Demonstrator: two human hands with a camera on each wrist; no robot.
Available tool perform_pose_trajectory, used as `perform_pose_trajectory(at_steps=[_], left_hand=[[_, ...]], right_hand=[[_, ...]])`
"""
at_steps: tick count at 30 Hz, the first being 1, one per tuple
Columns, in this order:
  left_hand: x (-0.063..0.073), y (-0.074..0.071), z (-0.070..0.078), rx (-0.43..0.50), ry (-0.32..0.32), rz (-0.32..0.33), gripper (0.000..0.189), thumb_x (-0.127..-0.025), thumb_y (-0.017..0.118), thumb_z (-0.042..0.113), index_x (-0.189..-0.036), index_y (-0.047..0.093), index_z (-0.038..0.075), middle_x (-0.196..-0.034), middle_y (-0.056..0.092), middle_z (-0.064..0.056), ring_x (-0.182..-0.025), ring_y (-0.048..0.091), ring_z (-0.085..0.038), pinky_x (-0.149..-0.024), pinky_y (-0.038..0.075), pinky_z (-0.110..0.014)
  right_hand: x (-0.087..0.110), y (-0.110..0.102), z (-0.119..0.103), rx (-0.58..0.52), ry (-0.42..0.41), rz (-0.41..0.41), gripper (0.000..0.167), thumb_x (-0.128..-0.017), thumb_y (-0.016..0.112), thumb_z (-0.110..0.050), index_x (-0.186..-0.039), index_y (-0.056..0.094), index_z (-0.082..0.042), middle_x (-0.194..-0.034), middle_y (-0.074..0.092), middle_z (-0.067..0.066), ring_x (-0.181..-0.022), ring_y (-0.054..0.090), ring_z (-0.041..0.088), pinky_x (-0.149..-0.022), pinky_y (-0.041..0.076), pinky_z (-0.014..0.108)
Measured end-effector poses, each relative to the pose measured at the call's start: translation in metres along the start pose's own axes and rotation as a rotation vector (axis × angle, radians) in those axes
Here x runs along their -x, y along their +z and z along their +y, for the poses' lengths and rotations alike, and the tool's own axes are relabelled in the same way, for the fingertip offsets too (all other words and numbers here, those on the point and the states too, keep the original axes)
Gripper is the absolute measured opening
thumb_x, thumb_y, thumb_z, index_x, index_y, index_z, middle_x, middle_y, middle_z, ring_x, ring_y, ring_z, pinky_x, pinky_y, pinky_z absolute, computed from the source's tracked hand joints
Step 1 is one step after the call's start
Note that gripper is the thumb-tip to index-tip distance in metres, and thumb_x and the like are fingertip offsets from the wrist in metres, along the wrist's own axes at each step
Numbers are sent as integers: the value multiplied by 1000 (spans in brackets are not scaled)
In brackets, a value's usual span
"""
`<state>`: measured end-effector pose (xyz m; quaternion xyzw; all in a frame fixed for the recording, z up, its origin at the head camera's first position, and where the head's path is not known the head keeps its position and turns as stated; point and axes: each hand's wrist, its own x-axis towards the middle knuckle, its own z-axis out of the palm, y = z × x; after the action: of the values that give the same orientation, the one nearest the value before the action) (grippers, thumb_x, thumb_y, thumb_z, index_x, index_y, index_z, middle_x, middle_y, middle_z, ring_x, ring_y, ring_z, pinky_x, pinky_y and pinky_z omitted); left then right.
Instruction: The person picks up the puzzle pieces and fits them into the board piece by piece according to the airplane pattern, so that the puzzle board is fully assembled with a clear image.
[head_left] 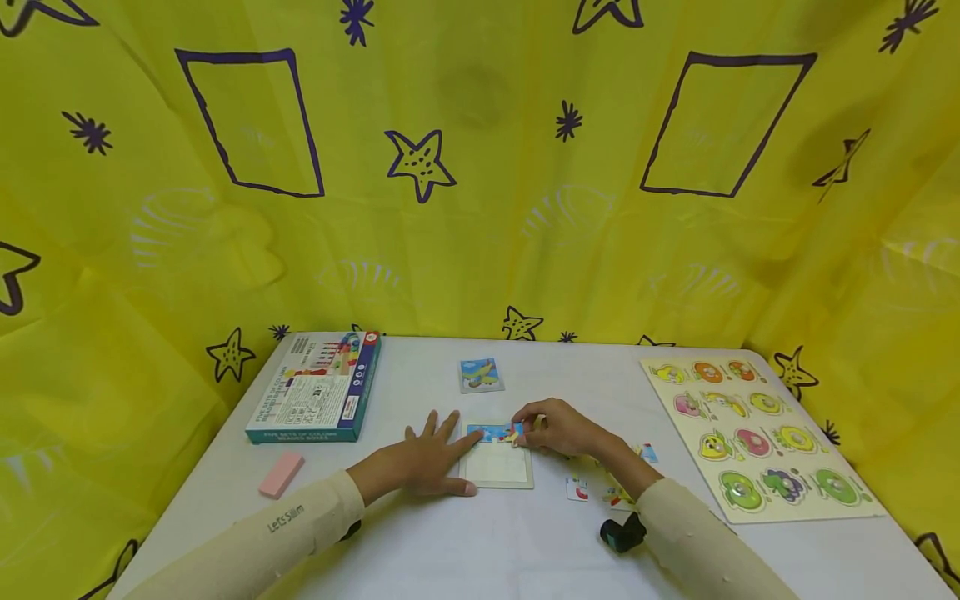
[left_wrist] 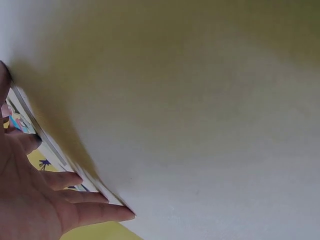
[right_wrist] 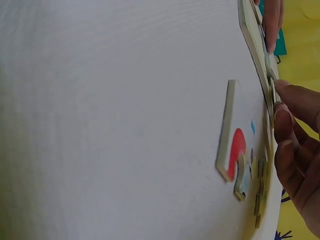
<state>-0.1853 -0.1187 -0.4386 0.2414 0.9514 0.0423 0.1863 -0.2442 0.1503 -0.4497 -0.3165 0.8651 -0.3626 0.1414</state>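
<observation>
A square puzzle tray lies mid-table, with joined blue jigsaw pieces along its far side and bare board nearer me. My left hand is spread at the tray's left edge, its index fingertip on those pieces and its thumb by the near left corner. At the tray's far right corner, my right hand pinches a small jigsaw piece between thumb and fingers. The right wrist view has the right fingertips right at the tray's edge. Loose jigsaw pieces lie right of the tray, some partly hidden by my right forearm.
Beyond the tray lies a small picture card. A boxed bead set and a pink block are on the left. On the right is a fruit knob board. A yellow curtain hangs behind the white table.
</observation>
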Motion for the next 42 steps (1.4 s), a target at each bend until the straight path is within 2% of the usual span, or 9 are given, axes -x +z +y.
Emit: perform_pose_trajectory(at_steps=[9,14,20,26,33,42], left_hand=[[-3,-2,1,-2,2,-32,88,-89,59,69,-160,25,31,-167,16,-19,-149,16,-55,-109,29,-74],[-5,-6,9,1,28,-23,86,-90,56,69,-160,25,29,-167,15,-19,-148,15,-56,-111,27,-72],[-11,-5,19,12,73,-9,82,-92,52,69,-160,23,34,-167,13,-21,-149,14,-56,-111,26,-72],[-14,-3,25,1,68,-24,80,-93,50,69,-160,20,38,-167,12,-21,-149,12,-56,-110,26,-74],[-14,-1,26,-19,60,-14,80,-93,49,71,-160,20,37,-167,12,-20,-148,15,-56,-110,28,-72],[-15,1,26,-32,58,9,81,-92,51,70,-160,22,36,-167,15,-20,-148,18,-56,-109,30,-72]], right_hand=[[0,1,0,50,19,14,29,-90,76,-21,-115,73,-6,-91,65,-4,-84,53,12,-74,46,23],[1,1,0,76,18,34,27,-89,77,-21,-112,74,-6,-89,64,-4,-83,53,12,-74,45,24],[2,1,0,91,-5,66,23,-88,78,-19,-108,76,-7,-87,65,-5,-81,53,9,-73,45,24],[2,3,0,100,4,64,23,-90,76,-21,-109,76,-8,-88,65,-5,-82,53,10,-72,45,24],[2,3,-2,118,36,70,23,-90,76,-22,-109,75,-10,-90,64,-4,-82,53,12,-71,45,24],[0,6,-1,137,32,94,19,-91,76,-21,-107,74,-12,-88,63,-4,-82,53,12,-72,44,25]])
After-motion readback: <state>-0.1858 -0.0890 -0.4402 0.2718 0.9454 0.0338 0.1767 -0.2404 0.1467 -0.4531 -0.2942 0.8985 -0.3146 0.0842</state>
